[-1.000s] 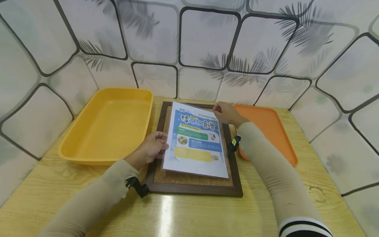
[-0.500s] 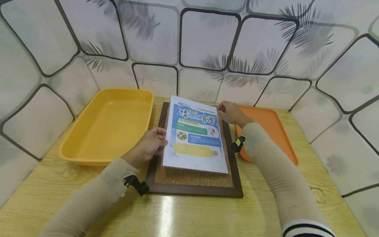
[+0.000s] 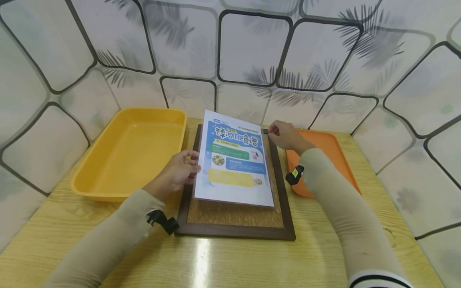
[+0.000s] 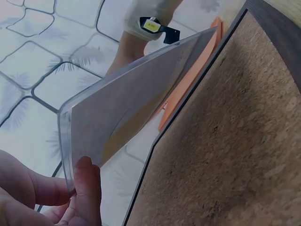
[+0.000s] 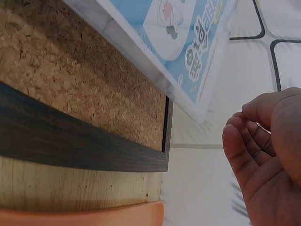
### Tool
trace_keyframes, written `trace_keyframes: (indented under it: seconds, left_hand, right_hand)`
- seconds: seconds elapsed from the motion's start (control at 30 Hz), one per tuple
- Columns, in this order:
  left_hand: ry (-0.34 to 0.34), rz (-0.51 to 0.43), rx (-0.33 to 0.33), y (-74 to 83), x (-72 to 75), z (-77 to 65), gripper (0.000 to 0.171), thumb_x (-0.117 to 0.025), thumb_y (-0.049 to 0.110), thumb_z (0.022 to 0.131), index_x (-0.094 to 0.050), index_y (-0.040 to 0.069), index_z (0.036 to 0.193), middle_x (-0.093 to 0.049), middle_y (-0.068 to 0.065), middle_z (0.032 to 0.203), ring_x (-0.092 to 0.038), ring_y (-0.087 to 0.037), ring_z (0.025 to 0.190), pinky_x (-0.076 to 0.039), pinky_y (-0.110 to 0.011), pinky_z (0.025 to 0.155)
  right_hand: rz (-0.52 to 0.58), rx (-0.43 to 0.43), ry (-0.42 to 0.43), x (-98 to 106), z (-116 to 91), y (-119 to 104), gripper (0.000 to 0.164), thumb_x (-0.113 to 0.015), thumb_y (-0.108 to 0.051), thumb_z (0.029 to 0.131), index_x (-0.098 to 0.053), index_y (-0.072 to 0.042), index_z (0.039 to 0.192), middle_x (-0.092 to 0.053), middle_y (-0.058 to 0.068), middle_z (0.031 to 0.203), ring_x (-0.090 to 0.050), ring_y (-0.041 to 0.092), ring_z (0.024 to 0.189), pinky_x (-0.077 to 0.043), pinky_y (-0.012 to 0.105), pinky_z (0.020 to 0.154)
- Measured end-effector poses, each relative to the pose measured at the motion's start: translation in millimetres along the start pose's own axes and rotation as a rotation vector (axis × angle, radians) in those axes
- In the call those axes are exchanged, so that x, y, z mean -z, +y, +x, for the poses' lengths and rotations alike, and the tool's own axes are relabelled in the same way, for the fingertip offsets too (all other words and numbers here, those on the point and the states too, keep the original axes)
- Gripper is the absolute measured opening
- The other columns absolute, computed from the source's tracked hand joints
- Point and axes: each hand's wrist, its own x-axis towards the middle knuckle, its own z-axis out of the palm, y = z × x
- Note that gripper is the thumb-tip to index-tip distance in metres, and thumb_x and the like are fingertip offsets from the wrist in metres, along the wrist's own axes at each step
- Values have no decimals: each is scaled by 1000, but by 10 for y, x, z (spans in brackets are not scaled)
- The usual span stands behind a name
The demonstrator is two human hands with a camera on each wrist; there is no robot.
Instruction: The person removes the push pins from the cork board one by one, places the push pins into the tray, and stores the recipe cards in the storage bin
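Observation:
In the head view, a laminated sheet (image 3: pixel 235 160) printed in blue, green and yellow stands tilted above a dark-framed cork board (image 3: pixel 234 216). My left hand (image 3: pixel 178 172) pinches its left edge between thumb and fingers. The left wrist view shows the clear plastic margin of the sheet (image 4: pixel 136 99) in that grip, lifted off the cork. Just right of the sheet's upper right corner is my right hand (image 3: pixel 286 136), apart from the sheet. Its fingers are loosely curled in the right wrist view, and I see nothing between the fingertips (image 5: pixel 233 134).
A deep yellow tray (image 3: pixel 86 189) stands on the wooden table (image 3: pixel 230 264) left of the board. To the right lies an orange tray (image 3: pixel 331 160), partly hidden under my right arm. A patterned wall (image 3: pixel 252 48) rises close behind the board.
My left hand has raised the sheet, shifting it up and slightly left. The right hand has let go of the sheet's upper right corner and moved a little to the right.

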Motion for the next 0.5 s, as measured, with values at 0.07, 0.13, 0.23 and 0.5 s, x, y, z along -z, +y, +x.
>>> trace_keyframes:
  seconds: [0.07,0.13,0.23,0.5]
  left_hand:
    - [1,0,-5,10,18,1,41,-51,-2,97,-43,10,136,-52,-13,111,-59,-24,86,-53,-32,66]
    - [-1,2,-10,22,37,-3,41,-50,-1,98,-42,10,137,-52,-14,112,-58,-24,87,-52,-32,67]
    - [4,9,-13,42,69,-9,41,-49,0,99,-42,11,138,-52,-14,115,-58,-25,88,-52,-32,69]
    - [23,39,-13,92,156,-35,41,-49,2,100,-41,12,139,-53,-15,119,-56,-26,93,-51,-31,72]
  right_hand:
    - [-16,15,2,24,-13,9,15,-52,-10,96,-56,1,105,-62,14,93,-57,26,80,-48,40,73]
    - [-25,21,-3,47,-26,19,16,-52,-10,96,-56,2,106,-62,15,94,-57,27,82,-48,41,74]
    - [-33,10,-7,72,-41,45,16,-53,-11,96,-56,1,106,-62,15,95,-58,27,84,-48,42,75]
    - [-46,8,-5,107,-85,98,17,-51,-11,97,-56,2,107,-62,16,98,-58,29,87,-48,43,77]
